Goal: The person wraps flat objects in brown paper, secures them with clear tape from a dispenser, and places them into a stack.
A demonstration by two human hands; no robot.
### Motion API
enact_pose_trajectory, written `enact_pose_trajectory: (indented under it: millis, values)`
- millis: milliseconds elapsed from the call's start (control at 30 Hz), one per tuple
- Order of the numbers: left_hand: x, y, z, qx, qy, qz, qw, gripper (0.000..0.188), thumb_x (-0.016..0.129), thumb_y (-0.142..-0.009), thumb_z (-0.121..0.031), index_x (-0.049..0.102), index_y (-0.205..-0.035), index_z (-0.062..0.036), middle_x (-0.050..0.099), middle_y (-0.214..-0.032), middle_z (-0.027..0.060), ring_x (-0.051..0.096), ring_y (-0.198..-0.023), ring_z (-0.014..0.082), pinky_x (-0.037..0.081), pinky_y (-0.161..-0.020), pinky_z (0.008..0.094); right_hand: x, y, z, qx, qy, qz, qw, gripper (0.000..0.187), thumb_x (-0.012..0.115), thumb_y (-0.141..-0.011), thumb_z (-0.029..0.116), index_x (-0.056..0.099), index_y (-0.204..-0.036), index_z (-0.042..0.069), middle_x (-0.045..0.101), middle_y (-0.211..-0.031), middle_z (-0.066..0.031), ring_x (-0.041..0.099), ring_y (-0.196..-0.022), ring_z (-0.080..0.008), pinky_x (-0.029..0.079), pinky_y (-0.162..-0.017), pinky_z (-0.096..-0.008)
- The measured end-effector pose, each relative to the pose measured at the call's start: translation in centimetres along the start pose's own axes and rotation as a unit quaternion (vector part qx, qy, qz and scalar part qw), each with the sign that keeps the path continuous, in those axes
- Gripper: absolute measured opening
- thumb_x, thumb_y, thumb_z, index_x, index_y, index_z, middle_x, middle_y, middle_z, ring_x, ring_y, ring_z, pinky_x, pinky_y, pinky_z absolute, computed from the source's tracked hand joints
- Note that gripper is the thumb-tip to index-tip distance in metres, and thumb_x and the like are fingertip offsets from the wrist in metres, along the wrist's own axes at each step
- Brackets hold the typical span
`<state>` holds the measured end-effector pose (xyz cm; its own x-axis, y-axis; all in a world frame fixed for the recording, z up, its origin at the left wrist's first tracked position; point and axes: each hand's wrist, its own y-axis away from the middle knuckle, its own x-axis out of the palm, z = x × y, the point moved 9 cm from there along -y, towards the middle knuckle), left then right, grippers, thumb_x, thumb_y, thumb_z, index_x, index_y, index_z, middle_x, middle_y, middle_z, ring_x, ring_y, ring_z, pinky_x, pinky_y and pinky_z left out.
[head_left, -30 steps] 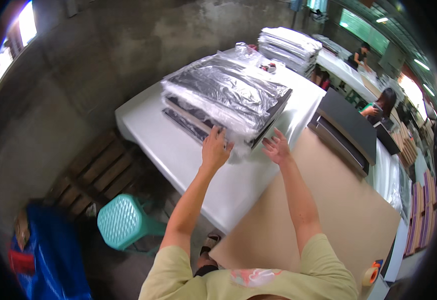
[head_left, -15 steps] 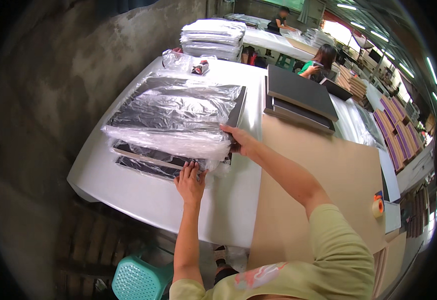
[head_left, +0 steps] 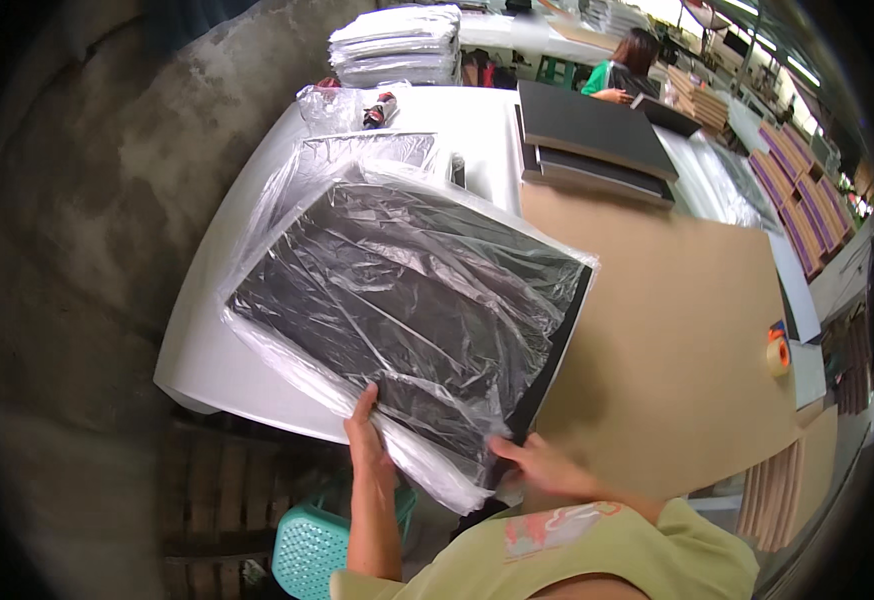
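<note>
Right now the person holds a flat black board in a clear plastic bag (head_left: 407,310) up off the white table (head_left: 197,350), tilted toward the chest, by its near edge. The left hand (head_left: 365,440) grips that near edge from below, thumb lying on the plastic on top and the other fingers hidden behind the bag, so it is clamped on it. The right hand (head_left: 542,465) sits at the near right corner, fingers (head_left: 507,450) spread against the black edge where it pokes out of the bag; I cannot tell if they close around it. More bagged boards (head_left: 367,150) lie on the table beyond. Brown cardboard (head_left: 677,320) covers the table to the right, with a roll of tape (head_left: 778,352) on it.
</note>
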<state>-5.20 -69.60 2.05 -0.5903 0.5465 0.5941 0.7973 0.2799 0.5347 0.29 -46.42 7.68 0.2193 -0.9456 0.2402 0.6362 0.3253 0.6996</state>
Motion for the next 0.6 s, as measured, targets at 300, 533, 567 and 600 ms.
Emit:
enact_pose_trajectory:
  millis: [300, 533, 567, 600]
  values:
    - [-0.2, 2.0, 1.4, -0.046, 0.015, 0.014, 0.999, 0.028, 0.062, -0.079, -0.016, 0.058, -0.101, 0.0017, 0.064, -0.092, 0.0122, 0.063, -0.082, 0.0259, 0.051, -0.078, 0.0385, -22.4, -11.6, 26.8, -0.271, 0.299, -0.261, 0.877, 0.085, 0.048, -0.075, 0.071, 0.049, -0.125, 0.002, 0.06, -0.105, -0.0177, 0.058, -0.095, -0.0238, 0.043, -0.084, -0.0423]
    - [-0.4, 0.4, 1.6, -0.055, -0.038, 0.042, 0.997, 0.036, 0.06, -0.081, -0.02, 0.055, -0.109, 0.0007, 0.063, -0.098, 0.014, 0.062, -0.085, 0.0272, 0.05, -0.078, 0.0398, -15.0, -26.7, 25.7, -0.176, 0.318, -0.078, 0.928, 0.11, 0.044, -0.062, 0.086, 0.038, -0.133, 0.002, 0.039, -0.134, -0.0221, 0.038, -0.125, -0.032, 0.031, -0.1, -0.0454]
    - [0.0, -0.1, 2.3, -0.086, -0.053, 0.057, 0.993, 0.038, 0.061, -0.081, -0.021, 0.054, -0.111, 0.0005, 0.063, -0.099, 0.0141, 0.062, -0.086, 0.0273, 0.05, -0.079, 0.0401, -16.0, -26.9, 25.6, -0.182, 0.344, -0.078, 0.918, 0.108, 0.048, -0.061, 0.084, 0.044, -0.129, 0.0, 0.046, -0.129, -0.021, 0.044, -0.12, -0.0305, 0.036, -0.097, -0.0414]
    - [-0.9, -0.3, 2.4, -0.106, -0.068, 0.052, 0.991, 0.04, 0.062, -0.08, -0.023, 0.053, -0.113, 0.0003, 0.062, -0.1, 0.0141, 0.061, -0.088, 0.0274, 0.049, -0.079, 0.0404, -13.7, -26.7, 24.7, -0.177, 0.36, -0.05, 0.915, 0.105, 0.054, -0.059, 0.083, 0.051, -0.124, -0.001, 0.053, -0.122, -0.0197, 0.051, -0.113, -0.0285, 0.041, -0.092, -0.0363]
